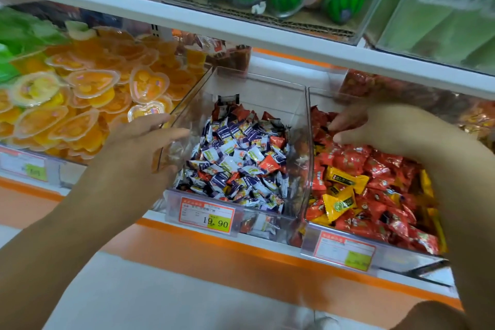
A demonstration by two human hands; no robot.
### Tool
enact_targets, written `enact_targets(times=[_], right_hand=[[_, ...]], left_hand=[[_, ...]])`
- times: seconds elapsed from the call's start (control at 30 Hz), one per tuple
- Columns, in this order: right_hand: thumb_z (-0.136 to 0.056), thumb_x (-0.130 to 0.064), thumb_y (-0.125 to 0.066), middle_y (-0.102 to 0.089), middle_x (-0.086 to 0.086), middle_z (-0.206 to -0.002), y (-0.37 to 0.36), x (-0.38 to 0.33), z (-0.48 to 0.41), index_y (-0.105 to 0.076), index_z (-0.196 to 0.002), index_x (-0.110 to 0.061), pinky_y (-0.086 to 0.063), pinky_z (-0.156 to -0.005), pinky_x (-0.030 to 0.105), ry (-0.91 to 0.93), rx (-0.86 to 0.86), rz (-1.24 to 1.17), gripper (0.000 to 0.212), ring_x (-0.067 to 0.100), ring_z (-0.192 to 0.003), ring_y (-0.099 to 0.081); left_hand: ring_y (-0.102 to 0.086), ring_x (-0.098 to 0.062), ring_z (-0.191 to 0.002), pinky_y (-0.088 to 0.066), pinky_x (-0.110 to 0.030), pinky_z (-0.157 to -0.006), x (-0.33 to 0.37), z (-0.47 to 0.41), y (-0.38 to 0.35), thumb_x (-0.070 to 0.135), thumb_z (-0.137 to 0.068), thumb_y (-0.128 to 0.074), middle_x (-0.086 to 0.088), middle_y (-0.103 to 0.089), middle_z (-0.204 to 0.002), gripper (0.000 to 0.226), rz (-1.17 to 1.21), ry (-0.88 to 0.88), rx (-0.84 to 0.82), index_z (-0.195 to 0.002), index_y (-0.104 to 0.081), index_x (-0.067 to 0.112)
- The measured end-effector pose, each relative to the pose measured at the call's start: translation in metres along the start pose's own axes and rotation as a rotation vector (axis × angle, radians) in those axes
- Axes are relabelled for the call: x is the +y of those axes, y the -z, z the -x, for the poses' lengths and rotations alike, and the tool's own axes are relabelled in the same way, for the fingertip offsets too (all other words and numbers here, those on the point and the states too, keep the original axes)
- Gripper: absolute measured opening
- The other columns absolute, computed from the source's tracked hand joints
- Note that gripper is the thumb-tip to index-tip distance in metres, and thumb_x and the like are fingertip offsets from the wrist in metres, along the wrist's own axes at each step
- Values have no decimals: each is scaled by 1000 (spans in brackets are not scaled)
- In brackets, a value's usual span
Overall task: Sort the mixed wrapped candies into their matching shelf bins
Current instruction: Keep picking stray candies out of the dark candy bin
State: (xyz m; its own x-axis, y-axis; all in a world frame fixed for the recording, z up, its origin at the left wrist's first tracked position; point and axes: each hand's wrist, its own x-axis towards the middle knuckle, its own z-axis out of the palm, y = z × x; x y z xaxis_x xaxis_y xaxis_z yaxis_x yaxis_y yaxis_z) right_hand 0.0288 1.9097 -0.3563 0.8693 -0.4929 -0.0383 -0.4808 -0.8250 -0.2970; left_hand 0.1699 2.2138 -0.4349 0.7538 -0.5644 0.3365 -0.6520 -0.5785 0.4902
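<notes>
Jelly cups (80, 104), heart-shaped and orange, fill the leftmost bin. Beside them the left hand (139, 147) lies against the left wall of the clear middle bin (262, 91), fingers stretched out and spread, holding no candy. That bin holds purple-and-white candies (235, 158) with a few orange-red candies (269, 163) mixed in, and a price tag (206, 215) reading 19.90 hangs on its front. The right bin (311, 147) holds red candies (380, 166) with yellow candies (340, 203) among them. The right hand (388, 128), blurred, reaches over the back of that pile with fingers curved down; whether it pinches a candy cannot be told.
</notes>
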Motion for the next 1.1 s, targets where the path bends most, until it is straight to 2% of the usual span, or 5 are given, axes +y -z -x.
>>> enact_targets(times=[0.23,0.43,0.63,0.77,1.1], right_hand=[[-89,-25,-66,-64,-20,-86,-45,-81,-2,-73,-95,-33,-37,-63,0,395,-144,-12,12,-13,-76,-54],[-91,-25,-61,-64,7,-118,-113,-120,-26,-63,-120,-12,-51,-82,32,410,-592,339,32,25,-104,-59],[-93,-3,-44,-48,12,-124,-128,-123,-18,-20,-152,-22,-47,-71,37,456,-562,463,66,30,-104,-50],[-91,1,-41,-46,2,-81,-133,-124,-17,-45,-139,-22,-33,-54,28,454,-423,498,54,27,-87,-49],[-79,-21,-78,-59,-2,-129,-73,-97,-19,-65,-112,-28,-42,-94,26,104,-279,-411,35,13,-117,-57]], left_hand=[[-25,-12,-137,-23,-21,-103,3,2,3,5,-80,-72,11,-38,-147,59,-23,-10,-11,-129,-57,34],[-23,-7,-133,-18,-14,-99,0,2,3,9,-83,-70,14,-35,-148,57,-42,-37,-21,-131,-55,37],[-26,-11,-131,-19,-15,-96,-1,1,4,10,-84,-70,14,-35,-148,55,-72,-43,-34,-130,-57,36],[-24,-8,-131,-19,-14,-95,1,2,5,11,-84,-69,17,-32,-149,56,-82,-41,-40,-131,-54,37],[-30,-14,-132,-24,-23,-101,-3,5,6,8,-84,-69,12,-39,-145,50,-70,-57,-23,-127,-60,33]])
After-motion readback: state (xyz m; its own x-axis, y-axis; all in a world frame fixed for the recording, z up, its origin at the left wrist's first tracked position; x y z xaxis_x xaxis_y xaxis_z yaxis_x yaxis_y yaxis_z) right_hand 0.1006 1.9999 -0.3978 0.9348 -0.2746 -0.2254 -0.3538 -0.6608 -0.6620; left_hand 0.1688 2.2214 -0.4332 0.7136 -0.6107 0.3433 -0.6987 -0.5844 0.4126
